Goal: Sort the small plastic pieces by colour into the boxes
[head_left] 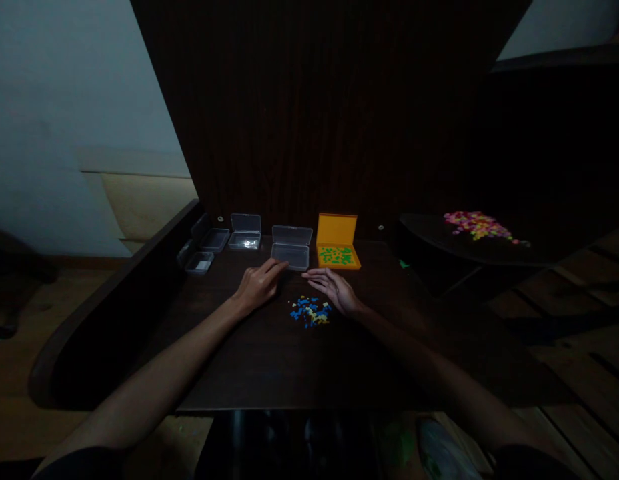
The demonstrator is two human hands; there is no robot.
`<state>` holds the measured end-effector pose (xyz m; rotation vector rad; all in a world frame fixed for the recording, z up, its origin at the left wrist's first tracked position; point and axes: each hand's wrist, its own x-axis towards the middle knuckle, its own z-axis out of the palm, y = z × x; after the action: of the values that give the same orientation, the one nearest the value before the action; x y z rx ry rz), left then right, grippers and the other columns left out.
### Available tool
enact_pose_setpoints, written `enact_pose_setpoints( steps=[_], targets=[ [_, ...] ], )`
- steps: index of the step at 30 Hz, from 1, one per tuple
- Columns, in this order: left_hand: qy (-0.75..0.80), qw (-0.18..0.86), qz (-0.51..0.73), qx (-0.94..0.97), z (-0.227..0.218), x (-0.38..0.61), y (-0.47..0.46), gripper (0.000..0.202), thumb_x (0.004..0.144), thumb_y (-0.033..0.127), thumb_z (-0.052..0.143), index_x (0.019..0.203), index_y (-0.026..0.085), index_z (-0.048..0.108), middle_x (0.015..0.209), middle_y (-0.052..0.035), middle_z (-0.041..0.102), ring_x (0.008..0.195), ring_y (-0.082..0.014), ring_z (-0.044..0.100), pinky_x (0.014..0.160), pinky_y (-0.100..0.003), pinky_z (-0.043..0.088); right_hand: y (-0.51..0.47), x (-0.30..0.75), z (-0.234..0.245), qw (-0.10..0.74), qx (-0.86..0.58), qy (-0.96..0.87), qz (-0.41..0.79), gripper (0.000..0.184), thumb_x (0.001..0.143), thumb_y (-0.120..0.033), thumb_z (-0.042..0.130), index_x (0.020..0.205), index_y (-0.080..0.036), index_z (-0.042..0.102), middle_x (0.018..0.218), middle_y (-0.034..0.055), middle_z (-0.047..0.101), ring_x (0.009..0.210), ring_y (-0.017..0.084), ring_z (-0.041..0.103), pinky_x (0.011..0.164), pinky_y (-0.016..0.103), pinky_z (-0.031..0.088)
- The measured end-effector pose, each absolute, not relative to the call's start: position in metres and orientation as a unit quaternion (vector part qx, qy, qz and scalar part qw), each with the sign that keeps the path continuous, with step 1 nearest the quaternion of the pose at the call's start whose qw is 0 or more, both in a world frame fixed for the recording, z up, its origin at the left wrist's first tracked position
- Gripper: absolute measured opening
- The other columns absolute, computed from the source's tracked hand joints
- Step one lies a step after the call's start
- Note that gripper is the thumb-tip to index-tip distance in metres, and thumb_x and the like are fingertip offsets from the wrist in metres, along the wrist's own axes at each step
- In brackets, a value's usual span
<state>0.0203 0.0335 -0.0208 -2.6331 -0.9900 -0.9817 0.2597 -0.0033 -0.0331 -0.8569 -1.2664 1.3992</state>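
My left hand [259, 285] rests low over the dark table, its fingers drawn together. Its fingertips are at the front edge of an open clear plastic box [290, 257]; anything between them is too small or hidden to make out. My right hand [334, 290] is tilted on its side with fingers stretched out, in front of an open orange box [338, 230] that contains small green pieces [337, 255]. Between my wrists lies a loose pile of small blue, pale yellow and yellow pieces [311, 312]. Neither palm shows clearly.
More open clear boxes stand to the left: one with shiny contents [245, 241], another behind the side rail [214, 240], and a small one [200, 263]. A heap of pink and yellow bits [479, 225] lies on a side ledge at right. A dark panel [309, 120] rises behind.
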Motion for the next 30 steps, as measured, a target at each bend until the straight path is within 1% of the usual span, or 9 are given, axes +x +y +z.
enact_pose_setpoints(
  steps=[4,10,16,18,21,23,25,28,30],
  targets=[
    [-0.318,0.075,-0.329,-0.886,-0.023,0.025,0.029,0.038,0.091,0.014,0.045,0.128,0.019,0.055,0.103,-0.0085,0.067,0.086,-0.0155,0.068,0.066,-0.021,0.055,0.001,0.261,-0.036,0.513,-0.36,-0.528,0.573,0.039,0.088,-0.053,0.045,0.102,-0.02,0.062,0.108,0.0105,0.071,0.113,0.024,0.062,0.105,0.05,0.042],
    [-0.294,0.096,-0.315,-0.897,-0.026,0.03,0.024,0.042,0.09,0.013,0.045,0.13,0.019,0.053,0.105,-0.008,0.067,0.083,-0.0144,0.068,0.064,-0.02,0.055,0.006,0.258,-0.04,0.552,-0.369,-0.498,0.557,0.037,0.084,-0.053,0.056,0.105,-0.023,0.056,0.102,0.0076,0.072,0.107,0.024,0.064,0.099,0.05,0.047],
    [-0.266,0.095,-0.281,-0.917,-0.028,0.029,0.024,0.052,0.087,0.012,0.046,0.137,0.022,0.049,0.11,-0.0086,0.066,0.084,-0.0146,0.067,0.067,-0.022,0.056,0.008,0.256,-0.04,0.567,-0.385,-0.487,0.541,0.04,0.078,-0.044,0.068,0.108,-0.024,0.052,0.089,0.0038,0.073,0.093,0.022,0.068,0.094,0.046,0.051],
    [-0.25,0.09,-0.283,-0.922,-0.027,0.03,0.023,0.049,0.088,0.013,0.044,0.136,0.023,0.051,0.111,-0.0086,0.066,0.085,-0.0142,0.067,0.07,-0.022,0.056,0.008,0.256,-0.04,0.575,-0.381,-0.487,0.536,0.04,0.077,-0.042,0.069,0.107,-0.024,0.051,0.084,0.0023,0.072,0.088,0.021,0.069,0.09,0.045,0.053],
    [-0.268,0.08,-0.333,-0.901,-0.023,0.034,0.021,0.037,0.092,0.019,0.046,0.127,0.024,0.058,0.11,-0.0081,0.065,0.089,-0.0135,0.066,0.071,-0.021,0.056,0.008,0.258,-0.04,0.586,-0.385,-0.48,0.527,0.039,0.076,-0.04,0.069,0.106,-0.024,0.051,0.08,0.001,0.072,0.082,0.02,0.068,0.085,0.043,0.055],
    [-0.311,0.07,-0.389,-0.864,-0.021,0.038,0.019,0.031,0.092,0.03,0.053,0.12,0.024,0.063,0.11,-0.0085,0.06,0.09,-0.0148,0.063,0.072,-0.024,0.057,0.008,0.259,-0.04,0.589,-0.388,-0.476,0.525,0.037,0.076,-0.039,0.068,0.105,-0.023,0.052,0.078,0.0008,0.071,0.08,0.02,0.068,0.083,0.042,0.055],
    [-0.35,0.051,-0.431,-0.83,-0.018,0.041,0.018,0.033,0.089,0.037,0.058,0.118,0.023,0.065,0.113,-0.0099,0.054,0.097,-0.0183,0.06,0.076,-0.029,0.057,0.008,0.26,-0.04,0.59,-0.391,-0.473,0.525,0.035,0.076,-0.038,0.067,0.105,-0.023,0.054,0.077,0.0008,0.071,0.079,0.02,0.067,0.081,0.041,0.056],
    [-0.379,0.004,-0.458,-0.804,-0.015,0.044,0.02,0.034,0.088,0.036,0.059,0.118,0.021,0.064,0.121,-0.0117,0.045,0.107,-0.0218,0.053,0.086,-0.037,0.054,0.006,0.259,-0.039,0.589,-0.396,-0.468,0.527,0.034,0.076,-0.038,0.067,0.104,-0.022,0.056,0.077,0.0015,0.071,0.078,0.02,0.067,0.078,0.039,0.056],
    [-0.384,-0.044,-0.457,-0.801,-0.013,0.043,0.022,0.034,0.088,0.033,0.059,0.12,0.021,0.063,0.128,-0.0121,0.041,0.108,-0.0216,0.052,0.09,-0.039,0.052,0.005,0.259,-0.039,0.586,-0.396,-0.47,0.528,0.033,0.076,-0.038,0.067,0.103,-0.021,0.057,0.077,0.0021,0.071,0.079,0.02,0.067,0.077,0.038,0.056]
  ],
)
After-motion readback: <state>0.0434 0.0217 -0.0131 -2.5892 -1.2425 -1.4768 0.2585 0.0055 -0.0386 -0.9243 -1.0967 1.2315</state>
